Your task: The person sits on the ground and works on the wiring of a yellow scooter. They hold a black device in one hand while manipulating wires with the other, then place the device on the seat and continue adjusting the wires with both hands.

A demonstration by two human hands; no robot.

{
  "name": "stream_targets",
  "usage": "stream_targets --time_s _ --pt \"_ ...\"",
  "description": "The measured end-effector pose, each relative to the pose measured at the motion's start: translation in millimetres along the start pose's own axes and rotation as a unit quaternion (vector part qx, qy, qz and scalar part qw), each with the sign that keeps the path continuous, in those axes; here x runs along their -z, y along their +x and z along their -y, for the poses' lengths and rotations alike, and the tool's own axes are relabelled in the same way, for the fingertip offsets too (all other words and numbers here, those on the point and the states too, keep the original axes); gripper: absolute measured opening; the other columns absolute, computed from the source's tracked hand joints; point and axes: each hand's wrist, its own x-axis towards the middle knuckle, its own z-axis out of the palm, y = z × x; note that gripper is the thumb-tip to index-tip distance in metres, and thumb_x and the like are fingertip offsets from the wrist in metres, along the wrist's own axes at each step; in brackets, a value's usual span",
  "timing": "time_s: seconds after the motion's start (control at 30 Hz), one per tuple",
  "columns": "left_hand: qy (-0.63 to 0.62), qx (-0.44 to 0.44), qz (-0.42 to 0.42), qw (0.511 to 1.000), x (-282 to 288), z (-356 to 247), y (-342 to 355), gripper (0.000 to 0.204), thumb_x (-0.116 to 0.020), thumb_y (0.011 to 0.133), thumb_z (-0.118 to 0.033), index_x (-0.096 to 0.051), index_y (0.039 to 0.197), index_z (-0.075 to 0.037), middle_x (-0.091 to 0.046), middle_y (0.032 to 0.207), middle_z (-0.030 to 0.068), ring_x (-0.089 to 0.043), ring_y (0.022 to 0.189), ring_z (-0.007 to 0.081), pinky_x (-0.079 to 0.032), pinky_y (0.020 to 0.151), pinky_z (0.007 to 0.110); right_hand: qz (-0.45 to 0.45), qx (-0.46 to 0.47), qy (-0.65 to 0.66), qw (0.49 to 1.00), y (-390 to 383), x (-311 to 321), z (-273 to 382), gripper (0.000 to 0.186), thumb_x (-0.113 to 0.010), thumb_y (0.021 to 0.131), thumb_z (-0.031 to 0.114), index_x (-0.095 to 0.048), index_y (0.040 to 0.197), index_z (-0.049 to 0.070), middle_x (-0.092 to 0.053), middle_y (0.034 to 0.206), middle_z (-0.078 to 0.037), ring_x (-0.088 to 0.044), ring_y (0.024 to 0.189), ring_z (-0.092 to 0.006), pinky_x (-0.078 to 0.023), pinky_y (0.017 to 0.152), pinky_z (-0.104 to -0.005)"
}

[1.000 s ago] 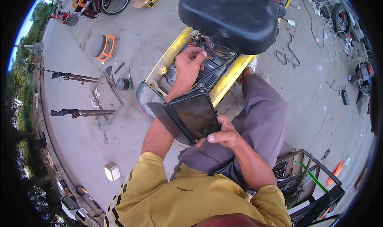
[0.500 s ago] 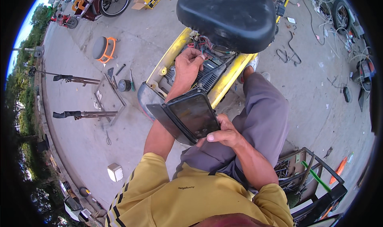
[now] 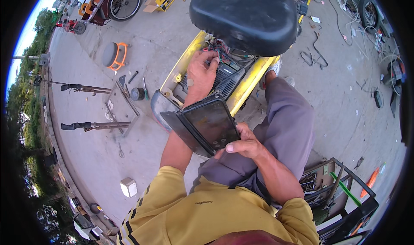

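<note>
My right hand [image 3: 246, 143] grips a dark phone-like device in an open black flip case [image 3: 207, 124], held over my left forearm. My left hand [image 3: 202, 68] reaches into the open yellow body [image 3: 242, 92] of a two-wheeler, fingertips pinched among coloured wires [image 3: 222, 46]; what exactly they hold is too small to make out. Below it lies a black finned unit [image 3: 228, 81], partly hidden by the hand and device. A large black saddle [image 3: 241, 16] overhangs the wiring.
On the concrete at left are an orange-framed stool [image 3: 110, 55], a metal frame with posts [image 3: 97, 125], loose tools [image 3: 145, 90] and a small white box [image 3: 128, 187]. Cables and a tyre [image 3: 368, 14] lie right, a tool cart [image 3: 330, 189] lower right, a cargo tricycle [image 3: 123, 3] behind.
My hands hold nearly the same poses. The whole view has shifted slightly, so most of the scene sits a little further right in the picture.
</note>
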Motion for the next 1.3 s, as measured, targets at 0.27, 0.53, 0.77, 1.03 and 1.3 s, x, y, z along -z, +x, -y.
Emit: stream_targets --time_s 0.27,0.53,0.77,1.03,1.3 --pt "-0.088 -0.028 0.01 0.996 -3.1 -1.4 2.5 0.021 -0.072 0.085 -0.004 -0.072 0.106 -0.003 -0.064 0.116 0.0099 -0.054 0.061 0.0098 -0.046 0.058 0.027 0.012 0.002 -0.018 1.0 -1.3 2.5 2.2 0.051 -0.071 0.078 0.009 -0.06 0.125 -0.008 -0.07 0.106 -0.015 -0.071 0.087 -0.025 -0.059 0.08 -0.0382" --pt "-0.051 0.01 0.008 0.999 -0.4 -25.0 2.0 0.027 -0.072 0.086 -0.007 -0.07 0.112 -0.005 -0.069 0.096 0.0091 -0.056 0.061 0.0152 -0.047 0.059 0.033 0.028 0.001 -0.014 1.0 -2.2 2.5 3.7 0.051 -0.07 0.079 0.008 -0.059 0.126 -0.008 -0.07 0.105 -0.014 -0.071 0.086 -0.0248 -0.059 0.079 -0.0378" --pt "-0.077 -0.001 0.002 0.997 -9.5 -7.2 6.5 0.022 -0.073 0.088 -0.01 -0.07 0.109 -0.004 -0.07 0.093 0.0105 -0.059 0.063 0.0179 -0.05 0.062 0.032 0.001 0.001 -0.022 1.0 -1.2 0.0 4.4 0.053 -0.07 0.073 0.012 -0.061 0.118 -0.013 -0.069 0.106 -0.021 -0.072 0.09 -0.0308 -0.062 0.079 -0.046" --pt "-0.063 0.039 -0.001 0.997 -12.3 -8.0 13.5 0.017 -0.071 0.089 -0.015 -0.069 0.096 0.0 -0.069 0.08 0.0092 -0.061 0.064 0.0152 -0.049 0.062 0.032 0.028 0.008 0.007 1.0 -0.7 3.4 0.8 0.049 -0.07 0.08 0.009 -0.059 0.125 -0.008 -0.069 0.106 -0.013 -0.07 0.09 -0.0233 -0.06 0.078 -0.0374" --pt "-0.034 0.047 0.005 0.998 -10.9 -17.6 15.3 0.015 -0.069 0.09 -0.015 -0.067 0.092 0.0 -0.067 0.074 0.007 -0.058 0.064 0.0128 -0.049 0.062 0.031 0.021 0.01 0.025 0.999 0.3 3.6 -1.4 0.05 -0.07 0.081 0.008 -0.058 0.126 -0.008 -0.069 0.107 -0.014 -0.07 0.091 -0.0233 -0.061 0.077 -0.039"
